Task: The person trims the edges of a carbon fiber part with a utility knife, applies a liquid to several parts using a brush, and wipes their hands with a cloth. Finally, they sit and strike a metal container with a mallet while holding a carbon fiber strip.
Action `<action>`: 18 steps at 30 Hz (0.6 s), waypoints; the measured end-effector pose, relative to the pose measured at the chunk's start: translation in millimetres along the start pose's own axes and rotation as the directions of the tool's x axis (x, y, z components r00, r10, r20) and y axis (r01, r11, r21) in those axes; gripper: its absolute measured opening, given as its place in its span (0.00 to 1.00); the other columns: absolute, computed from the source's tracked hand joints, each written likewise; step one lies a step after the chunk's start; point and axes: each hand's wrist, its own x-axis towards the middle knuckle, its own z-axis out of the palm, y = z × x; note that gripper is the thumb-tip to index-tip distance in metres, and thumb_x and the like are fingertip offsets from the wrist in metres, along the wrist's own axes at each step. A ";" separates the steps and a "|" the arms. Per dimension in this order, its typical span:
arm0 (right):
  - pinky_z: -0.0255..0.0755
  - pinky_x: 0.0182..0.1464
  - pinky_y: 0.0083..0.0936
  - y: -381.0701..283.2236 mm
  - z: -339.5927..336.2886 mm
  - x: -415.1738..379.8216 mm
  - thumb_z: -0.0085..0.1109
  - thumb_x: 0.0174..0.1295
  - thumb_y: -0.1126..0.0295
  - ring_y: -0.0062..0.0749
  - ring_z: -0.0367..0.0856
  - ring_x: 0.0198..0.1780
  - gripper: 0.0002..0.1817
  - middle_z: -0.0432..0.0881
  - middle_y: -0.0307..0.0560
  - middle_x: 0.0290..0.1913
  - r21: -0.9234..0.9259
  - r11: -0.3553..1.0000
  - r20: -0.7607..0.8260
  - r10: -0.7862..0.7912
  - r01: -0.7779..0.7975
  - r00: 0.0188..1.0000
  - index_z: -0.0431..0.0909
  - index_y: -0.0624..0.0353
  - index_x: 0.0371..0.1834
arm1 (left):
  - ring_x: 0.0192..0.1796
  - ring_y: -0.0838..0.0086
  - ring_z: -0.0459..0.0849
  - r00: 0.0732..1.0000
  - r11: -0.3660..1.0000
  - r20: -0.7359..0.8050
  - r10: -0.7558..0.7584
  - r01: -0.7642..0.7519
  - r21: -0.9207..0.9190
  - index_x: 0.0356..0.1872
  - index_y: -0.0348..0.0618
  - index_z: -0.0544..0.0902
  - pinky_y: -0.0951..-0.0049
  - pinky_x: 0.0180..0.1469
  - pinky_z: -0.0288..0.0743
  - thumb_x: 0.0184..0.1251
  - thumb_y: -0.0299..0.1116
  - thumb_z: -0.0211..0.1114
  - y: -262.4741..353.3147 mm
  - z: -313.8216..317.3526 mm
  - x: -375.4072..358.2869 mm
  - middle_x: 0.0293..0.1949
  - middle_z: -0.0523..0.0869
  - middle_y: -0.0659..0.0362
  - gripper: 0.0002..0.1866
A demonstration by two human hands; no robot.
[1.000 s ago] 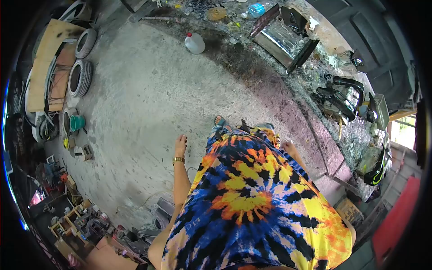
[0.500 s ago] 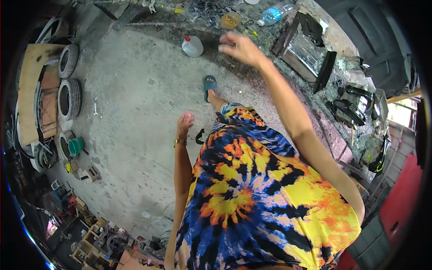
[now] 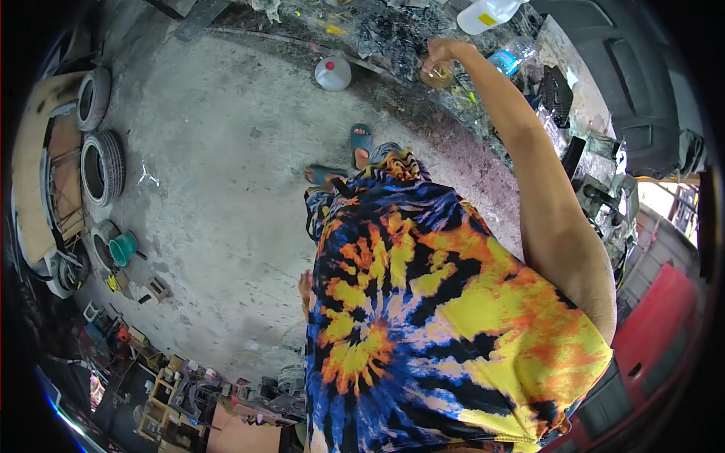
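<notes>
Amber container (image 3: 438,76), set near the edge of a stained, littered worktop (image 3: 377,39), is reached by the outstretched right hand (image 3: 451,50), whose fingers are seen at its rim; whether they are clamped on it or merely laid against it cannot be told. A clear bottle with a blue label (image 3: 504,60) is seen just beyond the hand, and a white jug with a yellow label (image 3: 488,15) farther back. A translucent red-capped jug (image 3: 333,75) is seen standing on the concrete floor (image 3: 219,189). The left hand (image 3: 305,287) is partly hidden by a tie-dyed shirt (image 3: 423,302); whether its fingers are apart or together cannot be told.
</notes>
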 end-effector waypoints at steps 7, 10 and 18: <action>0.68 0.43 0.40 -13.1 -6.6 -101.0 0.71 0.39 0.50 0.47 0.76 0.46 0.35 0.78 0.53 0.42 0.140 0.990 -0.199 0.009 0.020 0.980 0.65 0.59 0.45 | 0.49 0.67 0.81 0.985 0.988 0.084 0.153 -0.153 -0.008 0.56 0.44 0.73 0.65 0.47 0.74 0.66 0.45 0.56 86.6 -31.8 20.7 0.48 0.82 0.55 0.22; 0.68 0.43 0.40 -28.1 -5.0 -117.2 0.70 0.41 0.50 0.48 0.76 0.45 0.35 0.78 0.53 0.41 0.183 0.982 -0.308 0.108 -0.052 0.945 0.64 0.57 0.47 | 0.49 0.67 0.81 0.962 0.972 0.147 0.230 -0.235 0.020 0.56 0.45 0.73 0.65 0.47 0.75 0.66 0.45 0.56 157.3 -56.6 45.0 0.48 0.82 0.55 0.22; 0.70 0.47 0.34 24.9 71.5 -194.7 0.66 0.51 0.50 0.35 0.73 0.46 0.31 0.75 0.52 0.42 0.713 0.687 -0.543 0.416 0.139 0.729 0.65 0.53 0.51 | 0.48 0.67 0.81 0.901 0.910 0.130 0.414 -0.410 -0.055 0.56 0.45 0.72 0.65 0.46 0.75 0.65 0.44 0.57 314.9 -107.2 92.2 0.47 0.82 0.54 0.22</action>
